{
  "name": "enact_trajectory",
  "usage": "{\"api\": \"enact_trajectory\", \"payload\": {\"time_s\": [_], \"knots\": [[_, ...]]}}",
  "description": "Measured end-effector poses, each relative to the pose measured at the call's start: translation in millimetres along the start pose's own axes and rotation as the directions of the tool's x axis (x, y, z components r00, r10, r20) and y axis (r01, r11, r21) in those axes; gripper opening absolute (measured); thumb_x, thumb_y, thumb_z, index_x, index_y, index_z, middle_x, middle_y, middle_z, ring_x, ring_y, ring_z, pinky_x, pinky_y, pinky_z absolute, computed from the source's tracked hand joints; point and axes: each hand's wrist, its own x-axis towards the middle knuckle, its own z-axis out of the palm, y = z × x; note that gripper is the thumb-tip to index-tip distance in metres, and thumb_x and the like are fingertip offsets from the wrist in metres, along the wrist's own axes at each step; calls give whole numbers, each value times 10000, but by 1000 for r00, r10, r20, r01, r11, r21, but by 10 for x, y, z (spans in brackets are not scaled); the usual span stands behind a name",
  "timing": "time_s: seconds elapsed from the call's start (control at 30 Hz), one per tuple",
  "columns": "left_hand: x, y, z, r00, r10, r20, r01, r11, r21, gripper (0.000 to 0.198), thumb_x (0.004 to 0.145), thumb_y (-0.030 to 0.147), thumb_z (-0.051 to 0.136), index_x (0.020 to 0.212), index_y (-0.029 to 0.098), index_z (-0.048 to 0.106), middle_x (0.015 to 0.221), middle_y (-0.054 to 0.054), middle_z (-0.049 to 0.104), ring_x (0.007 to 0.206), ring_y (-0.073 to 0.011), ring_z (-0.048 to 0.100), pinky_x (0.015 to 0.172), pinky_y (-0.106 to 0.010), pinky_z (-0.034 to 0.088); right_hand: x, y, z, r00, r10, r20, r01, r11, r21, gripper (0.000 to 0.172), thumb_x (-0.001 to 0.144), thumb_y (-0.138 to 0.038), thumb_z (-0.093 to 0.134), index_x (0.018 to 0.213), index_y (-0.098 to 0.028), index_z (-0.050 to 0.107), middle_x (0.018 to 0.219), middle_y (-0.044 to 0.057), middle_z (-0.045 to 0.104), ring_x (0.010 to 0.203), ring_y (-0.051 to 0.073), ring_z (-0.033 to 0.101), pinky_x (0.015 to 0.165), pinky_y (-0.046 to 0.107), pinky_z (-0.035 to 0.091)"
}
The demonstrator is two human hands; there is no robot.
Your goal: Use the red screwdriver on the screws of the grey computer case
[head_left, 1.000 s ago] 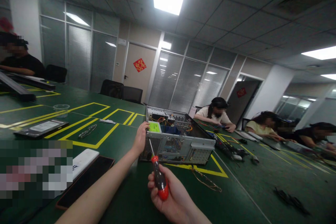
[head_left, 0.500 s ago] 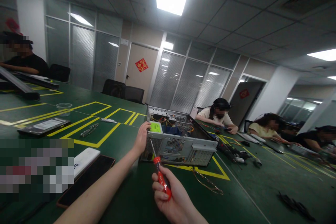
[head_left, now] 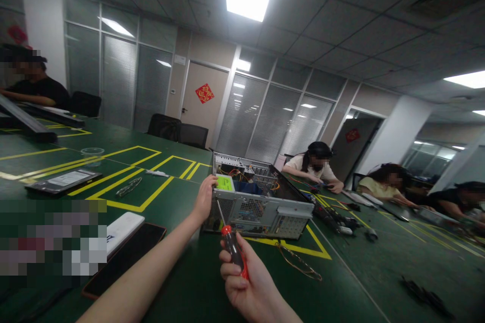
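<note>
An open computer case (head_left: 276, 209) lies on its side in front of me, its back panel facing me and its inner wires showing. A power supply with a yellow-green label (head_left: 225, 183) sits in its near left corner. My left hand (head_left: 205, 197) grips the case at that corner, its fingertips by the label. In my right hand (head_left: 242, 272), the fingers are wrapped round the handle of a red and black screwdriver (head_left: 232, 245). The screwdriver's shaft slants up to the back panel's left part, below the power supply's label; whether the tip sits in a screw is too small to tell.
Left on the green table lie a hard drive (head_left: 63, 181), a phone (head_left: 125, 260), a white box-like object (head_left: 125, 227) and a clear plastic cup (head_left: 93, 155). A thin wire loop (head_left: 299, 262) is right of my right hand. Black cables (head_left: 337, 219) lie farther right. Several people sit around.
The screwdriver's handle has turned in my right hand: its black side now faces me where red showed before. My right fingers have shifted slightly. My left hand and the case stay put.
</note>
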Motion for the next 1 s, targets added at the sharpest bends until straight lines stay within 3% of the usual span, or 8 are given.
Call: {"api": "enact_trajectory", "payload": {"time_s": [0.13, 0.3, 0.4, 0.53, 0.67, 0.73, 0.9, 1.0], "knots": [[2, -12, 13, 1000, 3, -7, -3, 1000, -6, 523, 1035, 540, 211, 996, 221, 624, 1227, -106, 680, 1278, -232, 577, 1144, -462, 430, 49, 10, -48, 1000, -8, -14, 8, 999, -41, 314, 1028, -318, 503, 787, -130, 576, 640, -17, 547, 425, 5, 397, 348, 54, 231], [4, 9, 4, 1000, -13, -8, 13, 1000, -2, 516, 1038, 528, 205, 1003, 225, 622, 1237, -101, 675, 1292, -229, 567, 1163, -463, 412, 82, 18, -95, 1000, -7, 18, 10, 980, -199, 310, 995, -400, 545, 1022, -114, 660, 707, 42, 653, 567, 113, 624, 450, 148, 455], [5, 20, -2, 1000, -16, 9, 16, 1000, -9, 514, 1036, 532, 209, 998, 223, 618, 1247, -102, 672, 1295, -228, 565, 1162, -460, 416, 68, -3, -97, 996, 54, 75, -34, 968, -250, 357, 1011, -425, 487, 1100, -123, 656, 696, 35, 645, 467, 86, 539, 390, 126, 342], [6, 14, -5, 1000, -20, 4, 20, 1000, -4, 521, 1034, 540, 207, 981, 225, 619, 1231, -102, 677, 1304, -232, 560, 1174, -465, 402, 54, -6, -88, 999, 28, 29, -22, 981, -194, 371, 1023, -446, 464, 941, -131, 642, 658, 11, 597, 390, 23, 366, 348, 95, 166], [6, 5, -15, 1000, -19, 18, 19, 1000, 8, 515, 1036, 533, 207, 1003, 231, 623, 1249, -99, 671, 1311, -228, 559, 1174, -457, 402, 29, 8, -52, 998, 56, -26, -60, 987, -150, 351, 1012, -392, 536, 807, -118, 616, 542, -45, 486, 377, 0, 319, 337, 64, 154], [5, 3, -19, 1000, -15, 22, 15, 1000, 12, 516, 1037, 534, 205, 1013, 230, 622, 1257, -99, 669, 1308, -226, 563, 1167, -455, 410, 17, 13, -24, 997, 56, -54, -63, 989, -130, 397, 1043, -374, 465, 814, -92, 626, 517, -44, 477, 382, 10, 373, 335, 58, 213], [0, -7, -12, 1000, -13, 6, 13, 1000, 6, 525, 1034, 550, 206, 1016, 226, 619, 1248, -102, 672, 1296, -225, 568, 1167, -457, 411, 29, 45, -3, 993, -57, -105, 42, 989, -144, 402, 1044, -401, 448, 933, -74, 654, 687, 53, 666, 545, 111, 638, 495, 185, 525], [0, -14, -6, 1000, -18, 8, 18, 1000, -2, 526, 1033, 551, 210, 1018, 225, 621, 1257, -105, 667, 1293, -224, 570, 1165, -451, 414, 47, 52, -28, 999, -4, -33, -1, 986, -167, 418, 1040, -432, 446, 1092, -76, 660, 701, 47, 665, 519, 116, 620, 462, 193, 497]]}}
